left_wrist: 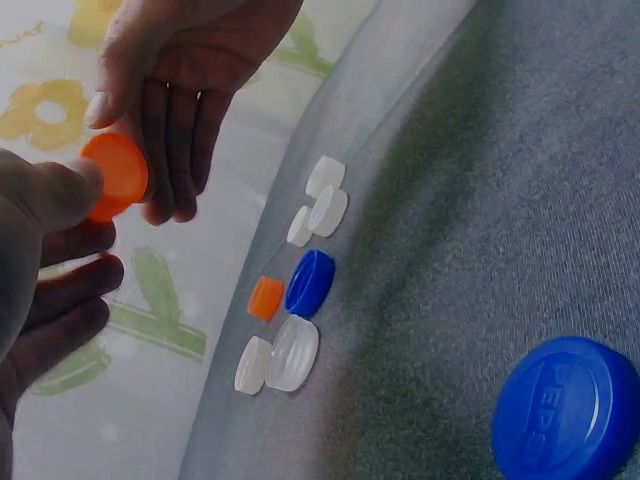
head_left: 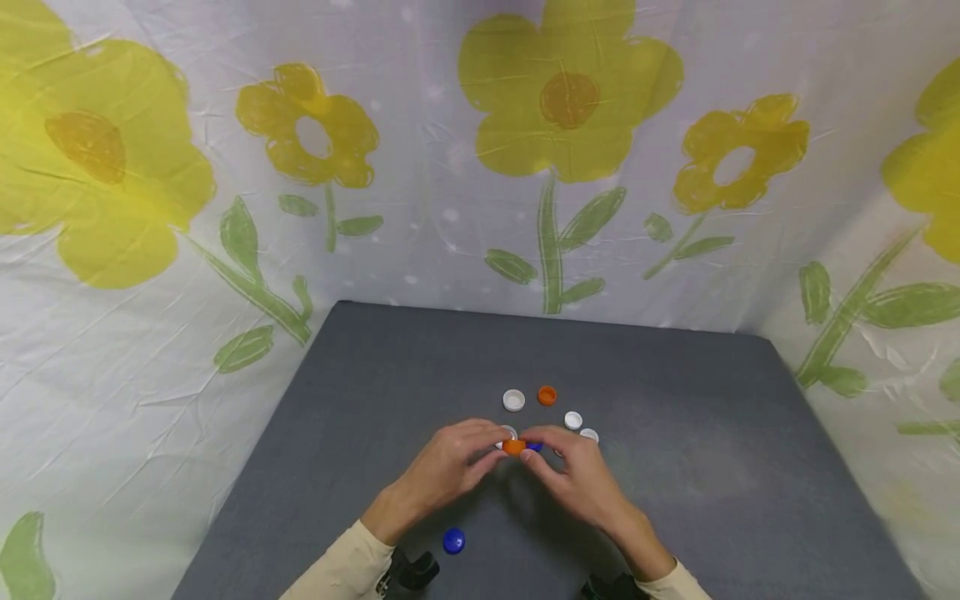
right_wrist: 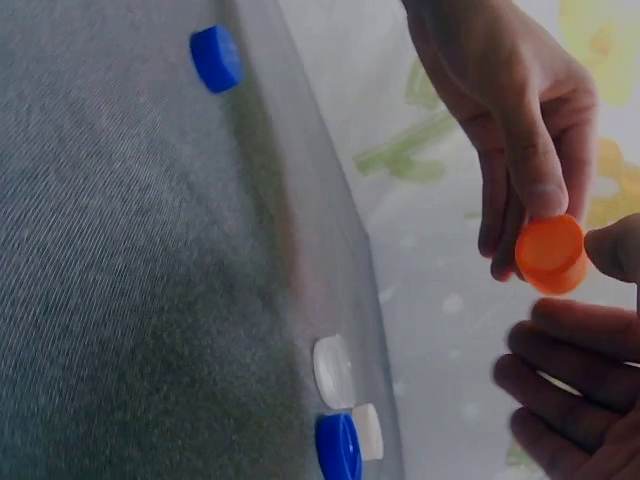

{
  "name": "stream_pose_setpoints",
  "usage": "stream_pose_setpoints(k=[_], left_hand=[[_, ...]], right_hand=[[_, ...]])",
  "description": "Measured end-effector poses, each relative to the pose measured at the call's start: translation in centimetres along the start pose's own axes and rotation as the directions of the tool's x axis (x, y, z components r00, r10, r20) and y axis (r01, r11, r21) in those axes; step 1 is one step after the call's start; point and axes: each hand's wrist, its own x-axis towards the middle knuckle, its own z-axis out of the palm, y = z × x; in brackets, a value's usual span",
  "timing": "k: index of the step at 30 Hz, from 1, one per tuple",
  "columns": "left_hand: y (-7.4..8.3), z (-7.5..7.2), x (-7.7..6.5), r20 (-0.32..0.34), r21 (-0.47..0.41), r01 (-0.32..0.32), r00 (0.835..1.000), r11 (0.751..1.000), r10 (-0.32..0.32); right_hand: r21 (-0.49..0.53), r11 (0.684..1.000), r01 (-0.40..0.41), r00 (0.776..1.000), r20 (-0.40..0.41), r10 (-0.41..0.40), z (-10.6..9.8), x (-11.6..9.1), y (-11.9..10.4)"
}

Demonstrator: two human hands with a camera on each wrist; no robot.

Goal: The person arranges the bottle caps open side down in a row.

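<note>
Lower center of frame: pinches the raised orange cap (head_left: 514,447) with the left hand (head_left: 438,462), above the gray desk (head_left: 675,383). Near bottom edge: has a blue cap (head_left: 453,541) lying on the desk. Above the pinch: shows a white cap (head_left: 513,401), then a second orange cap (head_left: 547,395). Farther right: includes the right hand (head_left: 577,475), thumb beside the raised orange cap, other fingers extended; cannot tell whether touching.

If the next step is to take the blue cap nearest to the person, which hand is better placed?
Probably the left hand: in the head view, that blue cap lies nearer to it than to the right hand. Both are at the orange cap, so the left may need freeing first.
</note>
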Motion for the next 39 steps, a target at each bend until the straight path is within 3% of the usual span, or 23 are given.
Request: stream_pose_setpoints(k=[6,8,12,15,20,23,25,29,32,35,39], left_hand=[[0.0,0.1,-0.1,-0.021,-0.142,0.149,0.988,0.978,-0.154],[0.1,0.1,-0.1,0.003,-0.216,0.216,0.975,0.952,-0.22],[0.2,0.0,-0.3,0.077,-0.341,0.352,0.935,0.872,-0.347],[0.3,0.0,-0.4,0.121,-0.382,0.403,0.914,0.832,-0.388],[0.4,0.0,-0.5,0.181,-0.387,0.442,0.897,0.809,-0.403],[0.4,0.0,-0.5,0.194,-0.36,0.427,0.904,0.829,-0.381],[0.4,0.0,-0.5,0.179,-0.323,0.387,0.921,0.864,-0.346],[0.2,0.0,-0.5,0.1,-0.22,0.245,0.968,0.944,-0.228],[0.3,0.0,-0.4,0.061,-0.149,0.11,0.993,0.983,-0.102],[0.5,-0.1,-0.4,0.077,-0.098,0.034,0.997,0.995,-0.027],[0.7,-0.3,-0.8,0.145,-0.042,0.04,0.989,0.998,-0.034]], right_hand=[[-0.065,0.989,0.135,0.986,-0.085,-0.14,-0.4,0.1,0.1],[-0.076,0.979,0.187,0.977,-0.093,-0.194,-0.3,0.1,0.2],[-0.09,0.956,0.281,0.954,-0.08,-0.288,-0.2,0.2,0.3],[-0.122,0.931,0.345,0.933,-0.065,-0.354,0.0,0.1,0.2],[-0.163,0.897,0.411,0.904,-0.052,-0.424,0.4,-0.1,0.4],[-0.167,0.896,0.411,0.904,-0.051,-0.424,0.5,-0.3,0.4],[-0.156,0.903,0.4,0.909,-0.06,-0.413,0.5,-0.4,0.4],[-0.095,0.93,0.355,0.927,-0.093,-0.364,0.4,-0.7,0.2],[-0.061,0.949,0.31,0.944,-0.103,-0.315,0.2,-0.8,0.1],[-0.058,0.965,0.256,0.962,-0.082,-0.261,0.1,-1.1,-0.1],[-0.057,0.982,0.182,0.983,-0.013,-0.183,0.4,-1.8,-0.7]])
